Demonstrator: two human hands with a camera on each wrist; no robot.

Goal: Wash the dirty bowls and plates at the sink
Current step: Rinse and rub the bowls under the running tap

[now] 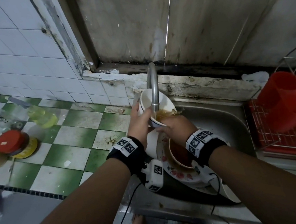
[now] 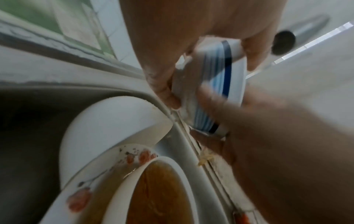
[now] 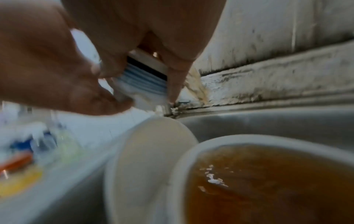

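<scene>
Home kitchen, well worn: steel sink (image 1: 223, 120) with faucet (image 1: 153, 87), green-and-white tiled tabletop (image 1: 77, 137), red dish rack (image 1: 281, 134), condiment jars (image 1: 13, 142), white wall tiles (image 1: 9, 53).

The faucet (image 1: 153, 87) hangs over the sink's (image 1: 223, 120) back left corner; stacked plates and a broth-filled bowl (image 1: 180, 154) crowd its near left (right half bare). The red rack (image 1: 286, 115) blocks the right side.
</scene>
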